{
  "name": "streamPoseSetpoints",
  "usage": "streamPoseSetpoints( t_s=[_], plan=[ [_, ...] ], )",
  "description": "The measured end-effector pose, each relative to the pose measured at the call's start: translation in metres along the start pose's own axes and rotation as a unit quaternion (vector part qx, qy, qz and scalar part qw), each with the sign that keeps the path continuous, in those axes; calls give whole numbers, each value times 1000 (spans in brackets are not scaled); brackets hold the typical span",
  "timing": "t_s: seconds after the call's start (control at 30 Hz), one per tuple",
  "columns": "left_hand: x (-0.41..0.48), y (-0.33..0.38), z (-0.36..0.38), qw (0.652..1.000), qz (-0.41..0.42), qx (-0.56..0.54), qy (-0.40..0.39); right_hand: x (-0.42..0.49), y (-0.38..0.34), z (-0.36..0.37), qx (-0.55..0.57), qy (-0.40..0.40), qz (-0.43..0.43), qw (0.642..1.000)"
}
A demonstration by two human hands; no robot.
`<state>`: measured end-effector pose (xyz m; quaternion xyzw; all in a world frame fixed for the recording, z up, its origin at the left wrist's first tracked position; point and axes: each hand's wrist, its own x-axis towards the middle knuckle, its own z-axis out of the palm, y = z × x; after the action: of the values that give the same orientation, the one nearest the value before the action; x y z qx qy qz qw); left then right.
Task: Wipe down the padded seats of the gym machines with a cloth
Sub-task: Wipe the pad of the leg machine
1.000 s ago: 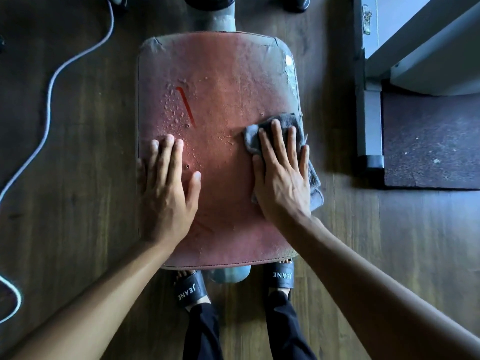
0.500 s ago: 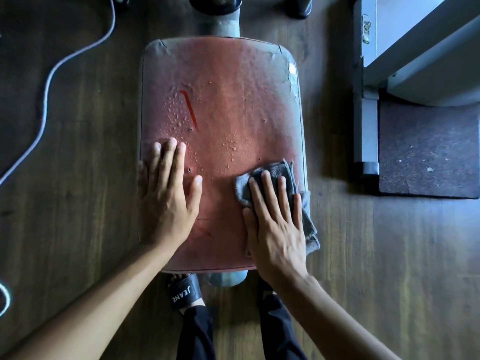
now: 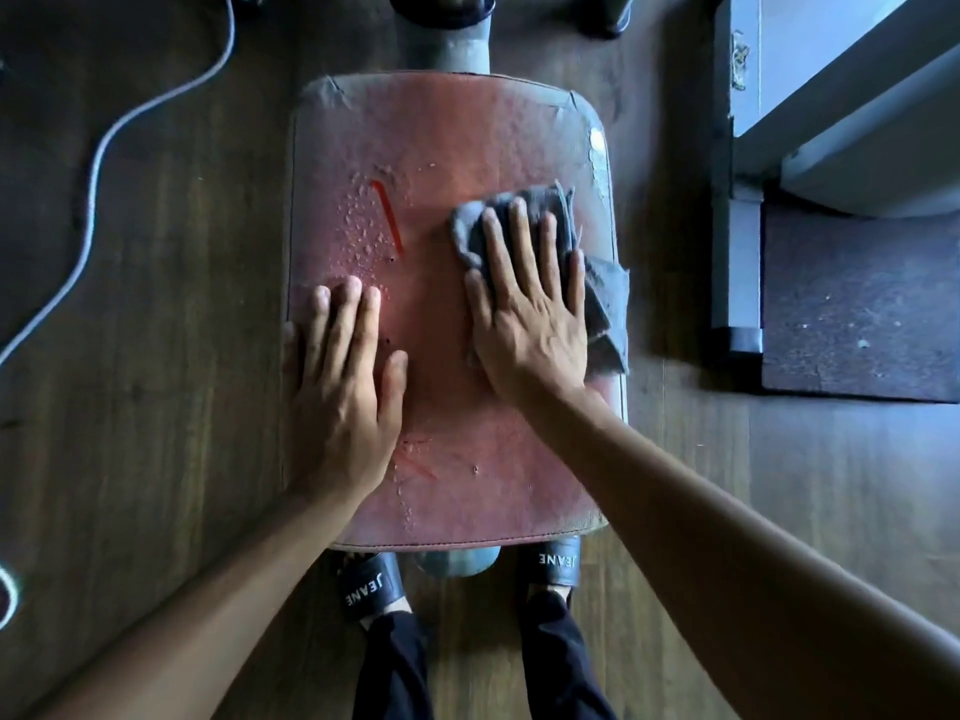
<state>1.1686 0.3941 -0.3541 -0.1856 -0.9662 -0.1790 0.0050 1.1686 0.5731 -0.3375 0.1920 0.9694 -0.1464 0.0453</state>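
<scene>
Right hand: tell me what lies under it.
A grey cloth lies under the right hand, pressed flat on the red padded seat. The cloth's middle and the seat beneath are hidden.

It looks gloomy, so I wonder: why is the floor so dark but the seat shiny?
Head view: the brightest area is upper right; the seat glows near its middle and its droplets glint; the floor is dim.

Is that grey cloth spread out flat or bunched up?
Bunched up: the cloth shows folds under the right hand, a corner reaching the seat edge.
</scene>
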Motion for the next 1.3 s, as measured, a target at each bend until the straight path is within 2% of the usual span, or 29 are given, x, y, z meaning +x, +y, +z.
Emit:
streamPoseSetpoints(
  t_s=[0.07, 0.17, 0.23, 0.27, 0.33, 0.4, 0.43, 0.53, 0.6, 0.73, 0.87, 0.93, 1.03, 1.1, 1.3],
  plan=[
    [0, 0, 0, 1000, -3, -7, 4, -2, -3, 4, 1, 16, -9, 1000],
    [1, 1, -2, 1000, -3, -19, 3, -83, 14, -3, -20, -36, -146, 988],
    [1, 2, -2, 1000, -5, -21, -2, -93, 33, -4, -34, -54, -195, 979],
    [0, 2, -2, 1000, -5, -19, -2, -75, 34, -3, -38, -38, -190, 980],
    [-1, 1, -1, 1000, -5, -16, -2, -19, 21, -2, -41, 4, -117, 992],
    [0, 2, 0, 1000, -7, -10, -2, 15, 9, -1, -28, 9, -50, 998],
    [0, 2, -1, 1000, -8, -7, -3, 13, 8, 0, -22, 11, -48, 999],
    [-1, 3, -4, 1000, -9, -1, -10, -43, 23, -2, -44, -10, -152, 987],
    [0, 4, -5, 1000, -13, 14, -21, -49, 38, -6, -53, -24, -189, 980],
    [0, 5, -5, 999, -22, 11, -31, 41, 26, -11, -42, 14, -83, 996],
    [0, 4, -3, 999, -15, 21, -28, 127, -3, -14, 17, 18, 0, 1000],
    [0, 4, -4, 999, -15, 26, -31, 126, -7, -14, 16, 25, -24, 999],
    [2, 6, -6, 999, -23, 22, -37, 62, 10, -13, -52, 10, -208, 977],
    [2, 7, -6, 999, -28, 22, -41, 41, 26, -13, -67, -9, -264, 962],
    [1, 6, -4, 999, -21, 23, -34, 132, -17, -13, -21, 16, -122, 992]
  ],
)
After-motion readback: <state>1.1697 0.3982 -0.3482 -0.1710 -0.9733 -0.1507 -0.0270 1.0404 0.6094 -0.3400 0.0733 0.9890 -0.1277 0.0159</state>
